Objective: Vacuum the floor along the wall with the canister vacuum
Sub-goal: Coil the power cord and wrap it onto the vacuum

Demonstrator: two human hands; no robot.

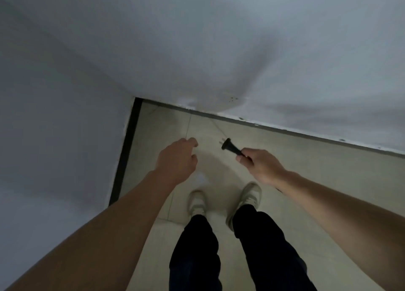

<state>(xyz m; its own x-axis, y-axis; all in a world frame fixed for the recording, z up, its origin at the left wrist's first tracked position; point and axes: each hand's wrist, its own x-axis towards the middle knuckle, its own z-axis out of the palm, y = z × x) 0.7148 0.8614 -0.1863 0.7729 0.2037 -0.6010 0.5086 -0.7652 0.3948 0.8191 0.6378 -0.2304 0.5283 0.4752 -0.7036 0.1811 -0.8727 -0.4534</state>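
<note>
Fingers (242, 157) of right hand (260, 165) being kept clenched around black power plug (232, 147), gripped by its rear, metal prongs being pointed away toward corner. Left hand (177, 159) being held empty beside it, fingers loosely curled, nothing grasped, hands apart. Both being held above beige tiled floor (306, 170) near corner where two white walls (197, 49) are being met by dark baseboard (127, 150). Light shoes (249, 196) and dark trousers (197, 246) being seen below. Canister vacuum itself outside view.
</note>
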